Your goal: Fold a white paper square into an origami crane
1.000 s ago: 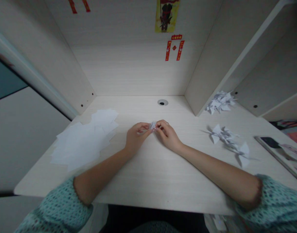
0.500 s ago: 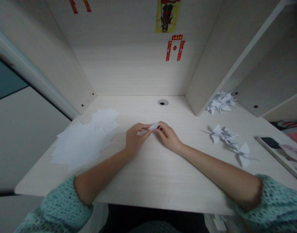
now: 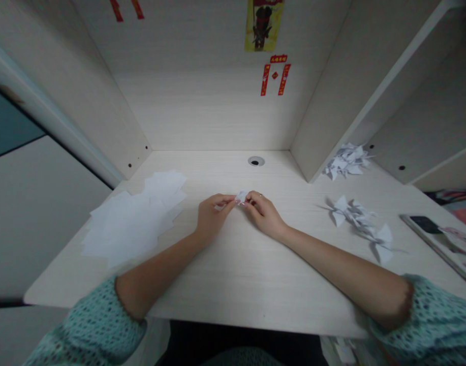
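Observation:
A small folded piece of white paper (image 3: 241, 196) is pinched between my two hands, over the middle of the desk. My left hand (image 3: 213, 213) grips its left side between thumb and fingers. On the other side, my right hand (image 3: 265, 213), with a ring on one finger, holds the right edge in a pinch. The fingertips hide part of the paper, so its exact folded shape cannot be made out. To the left lies a spread stack of white paper sheets (image 3: 133, 218). Several folded paper pieces (image 3: 360, 221) with pointed tips rest to the right.
A second heap of folded paper (image 3: 347, 161) lies by the upright divider (image 3: 332, 122) at back right. A phone (image 3: 442, 244) sits near the desk's right side. The desk (image 3: 233, 284) has a round cable hole (image 3: 256, 161) at the back.
The paper between my fingers has turned and now shows a broader, more upright face. My hands have shifted only slightly; the stack and folded pieces stay put.

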Demonstrator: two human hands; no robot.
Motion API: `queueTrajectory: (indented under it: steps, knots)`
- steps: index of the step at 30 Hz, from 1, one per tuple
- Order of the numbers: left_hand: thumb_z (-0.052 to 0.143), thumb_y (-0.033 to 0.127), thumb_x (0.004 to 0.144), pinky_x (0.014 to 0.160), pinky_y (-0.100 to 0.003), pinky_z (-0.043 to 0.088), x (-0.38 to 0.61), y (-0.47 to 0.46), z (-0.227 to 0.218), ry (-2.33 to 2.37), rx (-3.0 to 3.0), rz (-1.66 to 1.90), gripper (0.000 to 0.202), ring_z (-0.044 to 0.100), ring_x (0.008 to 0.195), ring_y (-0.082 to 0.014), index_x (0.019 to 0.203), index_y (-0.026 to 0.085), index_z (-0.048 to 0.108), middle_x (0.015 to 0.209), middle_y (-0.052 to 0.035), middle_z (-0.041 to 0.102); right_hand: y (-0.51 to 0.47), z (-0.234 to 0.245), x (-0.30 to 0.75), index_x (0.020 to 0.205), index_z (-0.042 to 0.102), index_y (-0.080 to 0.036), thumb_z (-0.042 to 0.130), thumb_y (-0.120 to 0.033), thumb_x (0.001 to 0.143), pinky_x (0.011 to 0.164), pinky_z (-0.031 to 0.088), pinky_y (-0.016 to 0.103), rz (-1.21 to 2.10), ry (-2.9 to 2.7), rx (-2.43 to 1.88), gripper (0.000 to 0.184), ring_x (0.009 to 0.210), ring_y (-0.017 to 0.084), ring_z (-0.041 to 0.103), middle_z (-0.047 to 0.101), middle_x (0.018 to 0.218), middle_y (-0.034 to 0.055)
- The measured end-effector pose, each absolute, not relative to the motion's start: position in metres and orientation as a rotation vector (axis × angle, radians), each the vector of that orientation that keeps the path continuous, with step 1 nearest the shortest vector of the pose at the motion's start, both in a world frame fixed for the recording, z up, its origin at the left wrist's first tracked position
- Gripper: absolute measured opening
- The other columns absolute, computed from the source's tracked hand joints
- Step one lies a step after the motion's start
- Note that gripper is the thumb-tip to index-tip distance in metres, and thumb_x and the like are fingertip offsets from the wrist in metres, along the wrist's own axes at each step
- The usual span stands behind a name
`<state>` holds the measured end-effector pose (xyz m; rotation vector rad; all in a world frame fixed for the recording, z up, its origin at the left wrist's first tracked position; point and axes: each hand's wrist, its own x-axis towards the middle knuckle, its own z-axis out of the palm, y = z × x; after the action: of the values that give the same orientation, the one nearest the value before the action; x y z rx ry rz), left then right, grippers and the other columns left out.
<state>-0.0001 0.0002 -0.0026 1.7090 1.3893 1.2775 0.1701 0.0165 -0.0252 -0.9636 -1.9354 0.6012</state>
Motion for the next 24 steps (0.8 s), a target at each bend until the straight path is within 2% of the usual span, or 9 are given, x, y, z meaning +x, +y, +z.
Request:
queueTrajectory:
  steps: [4,9,13,16,20,24]
  knots:
    - [0.065,0.037,0.076,0.076,-0.029,0.051,0.0006,0.0033,-0.0038,1.354,1.615,1.245,0.019,0.067,0.076,-0.0164,0.084,0.021,0.072,0.085,-0.0026,0.073,0.0146,-0.0247,0.1699,0.085,0.055,-0.021,0.051,-0.027,0.087,0.068,0.042,0.031,0.603,-1.902,-0.945,0.007,0.075,0.018,0.054,0.058,0.079,0.0035]
    - [0.068,0.033,0.074,0.072,-0.025,0.051,0.0013,0.0039,-0.0045,1.319,1.537,1.301,0.033,0.067,0.081,-0.0156,0.104,0.020,0.065,0.095,-0.0043,0.071,0.0108,-0.0210,0.1684,0.076,0.056,-0.021,0.056,-0.030,0.085,0.067,0.042,0.032,0.521,-1.864,-0.975,0.012,0.073,0.018,0.054,0.060,0.074,0.0035]
    - [0.062,0.035,0.079,0.075,-0.026,0.051,0.0004,0.0013,-0.0061,1.332,1.643,1.259,0.021,0.067,0.085,-0.0166,0.092,0.021,0.070,0.097,-0.0044,0.072,0.0105,-0.0197,0.1680,0.074,0.056,-0.021,0.058,-0.029,0.084,0.068,0.042,0.032,0.464,-1.861,-0.992,0.013,0.071,0.018,0.054,0.061,0.072,0.0027]
    - [0.057,0.035,0.083,0.083,-0.029,0.050,0.0005,0.0006,-0.0084,1.272,1.683,1.207,0.023,0.066,0.090,-0.0174,0.095,0.022,0.072,0.098,-0.0031,0.073,0.0115,-0.0193,0.1686,0.076,0.057,-0.022,0.060,-0.029,0.083,0.071,0.042,0.033,0.460,-1.879,-0.983,0.011,0.076,0.019,0.055,0.061,0.075,0.0026]
    - [0.065,0.036,0.076,0.086,-0.032,0.051,0.0024,0.0043,-0.0099,1.167,1.516,1.188,0.028,0.068,0.088,-0.0190,0.096,0.018,0.072,0.096,-0.0050,0.073,0.0121,-0.0197,0.1692,0.085,0.059,-0.022,0.058,-0.025,0.084,0.078,0.044,0.035,0.475,-1.908,-0.917,0.004,0.087,0.020,0.056,0.062,0.086,0.0048]
    - [0.073,0.035,0.067,0.083,-0.032,0.053,0.0034,0.0077,-0.0087,1.156,1.381,1.195,0.032,0.069,0.083,-0.0193,0.093,0.016,0.072,0.095,-0.0068,0.074,0.0116,-0.0202,0.1699,0.092,0.060,-0.022,0.053,-0.017,0.084,0.085,0.044,0.037,0.495,-1.952,-0.823,0.011,0.094,0.021,0.055,0.061,0.093,0.0060]
